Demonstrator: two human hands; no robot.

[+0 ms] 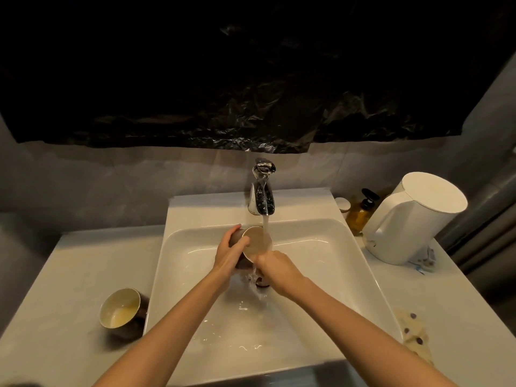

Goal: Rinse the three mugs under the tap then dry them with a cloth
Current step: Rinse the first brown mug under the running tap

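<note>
Presently the left hand (229,254) is clasping the dark, cream-lined mug (257,242), tilting it into the twelve-o'clock chrome tap's (262,191) stream; the right hand's (276,266) fingers (261,259) are unclear.

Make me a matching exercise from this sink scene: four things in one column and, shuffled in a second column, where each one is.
Things
1. tilted mug
2. standing mug
3. white kettle
4. spotted cloth

Places
A. on the counter right of the sink, towards the back
B. under the running tap, held by the left hand
C. on the counter left of the sink
D. on the counter right of the sink, near the front edge

Pairs: 1-B, 2-C, 3-A, 4-D
</note>
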